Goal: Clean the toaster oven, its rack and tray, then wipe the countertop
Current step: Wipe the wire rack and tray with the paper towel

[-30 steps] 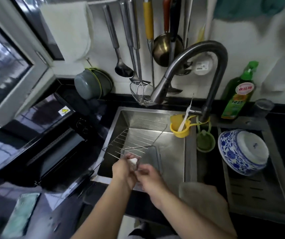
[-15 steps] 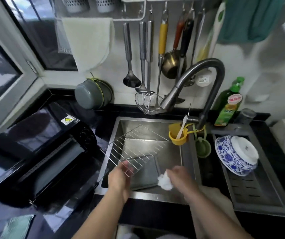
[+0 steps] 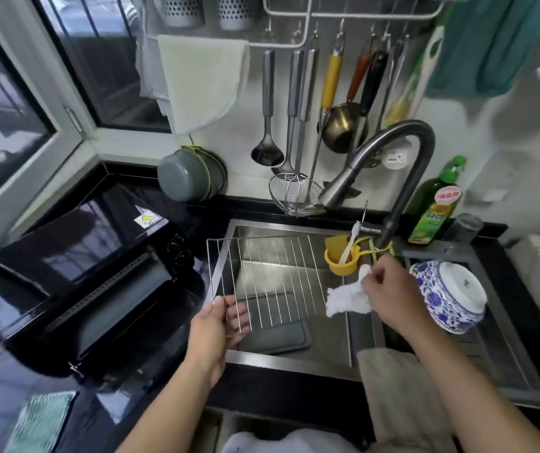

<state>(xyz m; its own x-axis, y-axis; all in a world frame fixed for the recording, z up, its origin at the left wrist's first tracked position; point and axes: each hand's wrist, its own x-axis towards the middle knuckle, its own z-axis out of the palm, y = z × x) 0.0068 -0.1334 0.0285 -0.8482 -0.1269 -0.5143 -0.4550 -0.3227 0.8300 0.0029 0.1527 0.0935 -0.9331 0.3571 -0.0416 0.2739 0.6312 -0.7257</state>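
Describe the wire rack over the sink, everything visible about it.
The wire rack is a rectangular grid of thin, shiny metal: a thicker outer frame with many parallel thin rods running across it. It is held tilted above the steel sink, its far edge raised, with the gray tray lying in the basin beneath it. The left hand grips its near left corner, fingers curled round the frame. The right hand, pinching a white cloth, is at its right side; contact there is unclear.
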